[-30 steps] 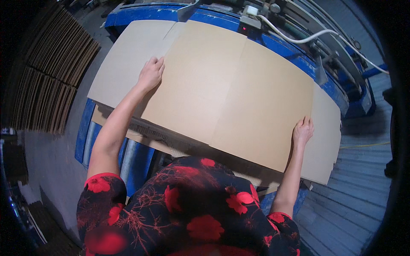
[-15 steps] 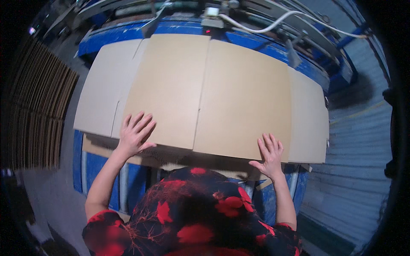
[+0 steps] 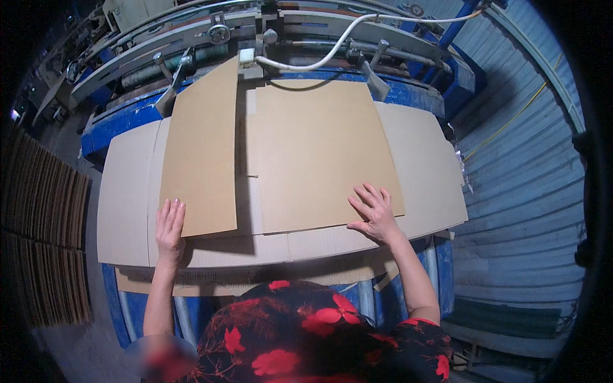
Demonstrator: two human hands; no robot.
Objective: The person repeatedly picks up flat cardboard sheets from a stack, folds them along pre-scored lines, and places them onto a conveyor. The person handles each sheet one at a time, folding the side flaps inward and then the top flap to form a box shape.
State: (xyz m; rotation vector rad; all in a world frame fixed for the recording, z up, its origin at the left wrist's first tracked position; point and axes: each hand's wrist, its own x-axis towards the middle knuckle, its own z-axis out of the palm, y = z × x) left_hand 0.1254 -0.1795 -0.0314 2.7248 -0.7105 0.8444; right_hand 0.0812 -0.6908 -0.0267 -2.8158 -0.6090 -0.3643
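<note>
Two tan cardboard panels lie on top of a pile of paler cardboard sheets (image 3: 424,166). The left panel (image 3: 201,153) tilts up along its inner edge, which casts a shadow below, while the right panel (image 3: 319,153) rests flat. Between them a gap shows the paler board underneath. At the near left edge of the left panel is my left hand (image 3: 169,233), fingers stretched out along it and the thumb partly hidden. My right hand (image 3: 377,217) lies with spread fingers on the near right corner of the right panel.
Beyond the boards stands a blue machine with rollers, metal guides (image 3: 378,83) and a white cable (image 3: 319,62). Blue and metal supports (image 3: 364,300) run below the pile. Stacked brown cardboard (image 3: 48,191) stands at the left, a corrugated wall (image 3: 523,204) at the right.
The left panel has lifted and parted from the right one, opening a gap. Both hands have shifted leftward in view. More of the machine shows as the view has moved.
</note>
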